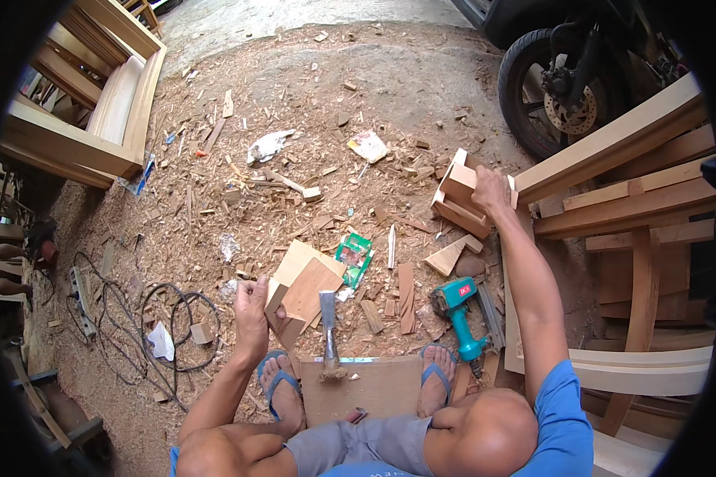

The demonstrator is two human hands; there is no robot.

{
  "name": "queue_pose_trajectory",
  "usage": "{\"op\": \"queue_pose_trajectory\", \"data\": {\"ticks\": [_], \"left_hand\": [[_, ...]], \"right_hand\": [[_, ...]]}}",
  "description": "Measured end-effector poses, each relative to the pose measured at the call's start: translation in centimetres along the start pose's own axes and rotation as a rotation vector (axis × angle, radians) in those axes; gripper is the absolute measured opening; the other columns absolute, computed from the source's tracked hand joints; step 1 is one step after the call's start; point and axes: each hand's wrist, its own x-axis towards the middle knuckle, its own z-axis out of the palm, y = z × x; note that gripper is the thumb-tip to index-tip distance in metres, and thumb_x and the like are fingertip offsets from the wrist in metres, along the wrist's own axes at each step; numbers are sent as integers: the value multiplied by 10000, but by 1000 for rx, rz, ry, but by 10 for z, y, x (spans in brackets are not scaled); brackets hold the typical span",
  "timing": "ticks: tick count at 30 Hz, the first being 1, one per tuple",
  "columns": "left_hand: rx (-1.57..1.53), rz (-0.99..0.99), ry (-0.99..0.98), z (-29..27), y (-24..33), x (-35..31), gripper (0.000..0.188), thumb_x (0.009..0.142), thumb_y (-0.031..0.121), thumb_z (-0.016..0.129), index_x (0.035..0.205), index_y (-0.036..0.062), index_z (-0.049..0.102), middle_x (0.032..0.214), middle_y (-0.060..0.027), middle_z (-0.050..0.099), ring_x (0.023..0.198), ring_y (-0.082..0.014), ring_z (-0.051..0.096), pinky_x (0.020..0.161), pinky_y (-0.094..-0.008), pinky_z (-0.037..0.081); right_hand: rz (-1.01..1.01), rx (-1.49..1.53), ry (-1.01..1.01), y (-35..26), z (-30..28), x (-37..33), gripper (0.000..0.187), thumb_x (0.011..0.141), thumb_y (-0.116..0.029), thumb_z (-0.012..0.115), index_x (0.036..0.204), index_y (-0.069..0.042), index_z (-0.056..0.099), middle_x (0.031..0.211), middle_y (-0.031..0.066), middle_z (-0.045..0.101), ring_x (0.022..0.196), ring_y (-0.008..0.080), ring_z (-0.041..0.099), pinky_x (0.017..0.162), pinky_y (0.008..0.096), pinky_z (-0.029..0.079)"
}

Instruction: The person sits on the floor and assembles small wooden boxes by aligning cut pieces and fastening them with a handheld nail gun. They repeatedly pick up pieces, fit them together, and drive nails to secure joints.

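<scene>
My left hand (254, 312) is closed on the edge of a small wooden assembly (309, 288) made of pale and reddish-brown boards, left of centre. My right arm reaches farther out to the right. There my right hand (493, 191) grips the upper side of another open, box-like wooden piece (463, 215), tilted above the shavings. Between my feet lies a flat wooden board (374, 389). A shiny metal tool (328, 326) with a flared end rests over that board's far edge; its exact kind is unclear. Beside my right foot lies a teal nail gun (459, 314).
Wood shavings and offcuts cover the ground, with a green packet (353, 258) among them. Black cables (171, 306) and a power strip (81, 300) lie left. Wooden frames (644, 135) stand at the right, another frame (127, 119) at the far left. A motorcycle wheel (525, 99) is far right.
</scene>
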Motion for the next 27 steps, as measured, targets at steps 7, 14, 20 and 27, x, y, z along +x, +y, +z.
{"op": "queue_pose_trajectory", "data": {"ticks": [7,14,20,27], "left_hand": [[-24,24,-59,0,12,-4,235,1026,324,504,981,101,446,801,-32,555,613,-100,546,558,-233,481],[-107,22,-86,-2,-1,-17,312,1028,389,477,1068,80,473,783,-19,580,623,-83,579,573,-227,500],[-124,156,-181,-1,-24,-27,282,1029,304,484,1115,37,454,900,-61,554,745,-114,594,708,-273,509],[-166,180,-259,12,-38,-15,296,994,230,572,1174,19,471,952,-64,585,771,-132,611,734,-278,519]], "right_hand": [[-336,64,66,-52,-69,-66,148,707,-119,621,836,-82,557,846,138,620,864,334,587,772,444,452],[-797,168,102,-150,-87,-159,142,797,-158,591,925,-106,556,865,75,594,881,264,605,775,392,443],[-848,133,178,-199,-60,-206,89,815,-168,544,889,-120,558,855,55,589,853,231,591,744,367,429],[-893,100,267,-181,-69,-189,145,794,-180,568,927,-122,581,874,52,590,887,225,585,782,356,444]]}}
